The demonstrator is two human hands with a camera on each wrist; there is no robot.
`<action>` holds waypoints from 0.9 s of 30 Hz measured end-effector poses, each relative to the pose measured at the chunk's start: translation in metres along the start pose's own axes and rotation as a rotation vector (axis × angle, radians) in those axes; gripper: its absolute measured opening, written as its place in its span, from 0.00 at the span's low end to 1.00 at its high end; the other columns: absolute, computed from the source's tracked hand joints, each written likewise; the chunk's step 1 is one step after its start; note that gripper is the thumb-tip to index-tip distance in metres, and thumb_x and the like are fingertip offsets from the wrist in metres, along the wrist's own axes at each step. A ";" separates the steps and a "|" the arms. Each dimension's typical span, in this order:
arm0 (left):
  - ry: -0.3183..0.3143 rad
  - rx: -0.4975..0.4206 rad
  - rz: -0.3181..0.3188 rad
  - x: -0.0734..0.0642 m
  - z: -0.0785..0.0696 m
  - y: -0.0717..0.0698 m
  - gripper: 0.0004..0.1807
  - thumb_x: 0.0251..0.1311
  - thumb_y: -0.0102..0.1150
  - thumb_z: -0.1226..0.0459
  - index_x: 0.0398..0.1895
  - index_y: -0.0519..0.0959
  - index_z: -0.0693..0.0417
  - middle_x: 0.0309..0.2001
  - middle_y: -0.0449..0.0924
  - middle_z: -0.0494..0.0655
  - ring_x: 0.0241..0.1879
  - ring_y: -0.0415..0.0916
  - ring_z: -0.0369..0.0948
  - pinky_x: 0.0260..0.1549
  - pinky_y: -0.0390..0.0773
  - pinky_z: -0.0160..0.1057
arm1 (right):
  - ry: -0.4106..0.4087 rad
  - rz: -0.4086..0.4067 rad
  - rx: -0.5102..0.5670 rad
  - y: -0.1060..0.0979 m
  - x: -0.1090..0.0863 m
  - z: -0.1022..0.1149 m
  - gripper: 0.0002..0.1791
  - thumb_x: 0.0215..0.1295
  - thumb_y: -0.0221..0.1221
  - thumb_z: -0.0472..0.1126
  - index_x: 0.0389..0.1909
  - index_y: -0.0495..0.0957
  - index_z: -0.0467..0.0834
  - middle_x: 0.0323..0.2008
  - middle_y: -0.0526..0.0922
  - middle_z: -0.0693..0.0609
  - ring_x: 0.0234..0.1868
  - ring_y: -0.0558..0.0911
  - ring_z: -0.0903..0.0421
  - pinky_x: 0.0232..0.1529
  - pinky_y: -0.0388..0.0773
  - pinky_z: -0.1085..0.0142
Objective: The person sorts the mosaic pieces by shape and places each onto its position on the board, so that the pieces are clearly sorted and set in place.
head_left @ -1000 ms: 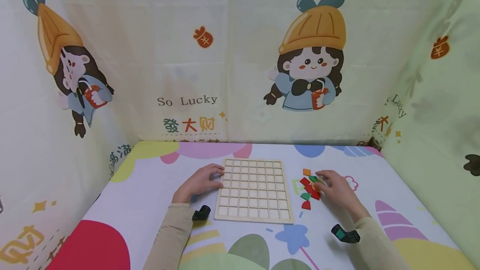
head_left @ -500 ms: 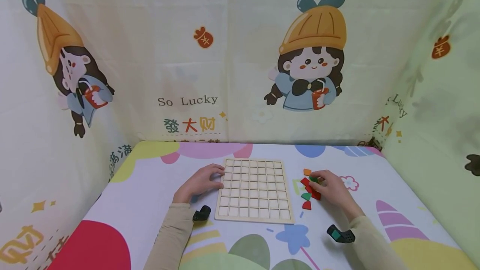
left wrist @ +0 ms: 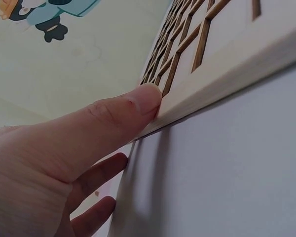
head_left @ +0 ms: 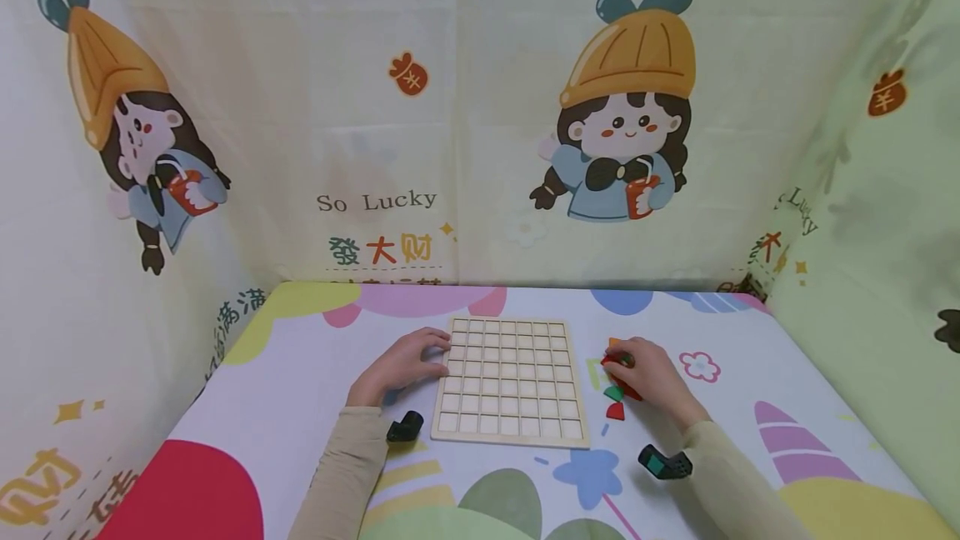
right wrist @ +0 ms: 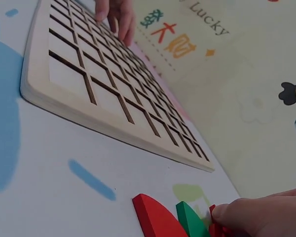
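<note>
I'm seeing the central grid board [head_left: 510,370] sitting unfilled so far, coloured pieces [head_left: 613,393] lying to its right, the left hand [head_left: 400,363] touching its left edge with fingers loosely spread, and the right hand [head_left: 654,375] touching a red piece [right wrist: 215,230] with half-bent fingers, whether gripping I can't tell.

Bare hands [head_left: 401,362], beige sleeves [head_left: 339,469], black wrist cameras [head_left: 406,427], teal panel [head_left: 656,463] on right one

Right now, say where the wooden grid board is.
In the head view, the wooden grid board lies between the left hand, at its left edge, and the red and green pieces on its right, near the right hand.
</note>
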State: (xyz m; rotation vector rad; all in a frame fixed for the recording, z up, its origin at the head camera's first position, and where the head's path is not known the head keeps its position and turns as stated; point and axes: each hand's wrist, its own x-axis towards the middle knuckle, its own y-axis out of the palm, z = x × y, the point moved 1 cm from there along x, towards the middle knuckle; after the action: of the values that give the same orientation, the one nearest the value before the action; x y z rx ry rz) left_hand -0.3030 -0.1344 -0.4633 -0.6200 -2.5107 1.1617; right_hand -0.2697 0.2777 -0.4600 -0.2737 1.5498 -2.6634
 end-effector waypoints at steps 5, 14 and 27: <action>-0.006 0.000 -0.002 -0.001 0.000 0.000 0.22 0.55 0.71 0.62 0.53 0.81 0.61 0.61 0.74 0.48 0.64 0.67 0.48 0.66 0.65 0.48 | -0.041 0.034 0.041 0.003 0.005 0.008 0.16 0.60 0.66 0.38 0.50 0.83 0.40 0.44 0.82 0.46 0.42 0.76 0.51 0.50 0.79 0.50; 0.005 -0.008 -0.004 0.000 0.000 0.001 0.22 0.56 0.70 0.62 0.53 0.81 0.61 0.61 0.74 0.49 0.65 0.67 0.49 0.65 0.66 0.49 | -0.181 0.043 0.042 0.008 0.006 0.020 0.14 0.60 0.67 0.37 0.47 0.84 0.40 0.41 0.82 0.50 0.41 0.80 0.53 0.49 0.80 0.51; -0.003 -0.002 -0.004 0.000 0.001 0.002 0.22 0.56 0.70 0.62 0.54 0.81 0.60 0.61 0.74 0.47 0.64 0.67 0.48 0.66 0.66 0.48 | -0.186 0.063 0.021 0.007 0.004 0.022 0.14 0.60 0.67 0.39 0.47 0.84 0.39 0.41 0.80 0.49 0.40 0.77 0.53 0.46 0.80 0.53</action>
State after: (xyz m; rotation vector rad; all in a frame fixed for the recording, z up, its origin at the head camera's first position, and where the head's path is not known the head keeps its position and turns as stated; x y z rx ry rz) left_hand -0.3028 -0.1341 -0.4654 -0.6134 -2.5147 1.1598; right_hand -0.2704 0.2552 -0.4552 -0.4498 1.4503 -2.5234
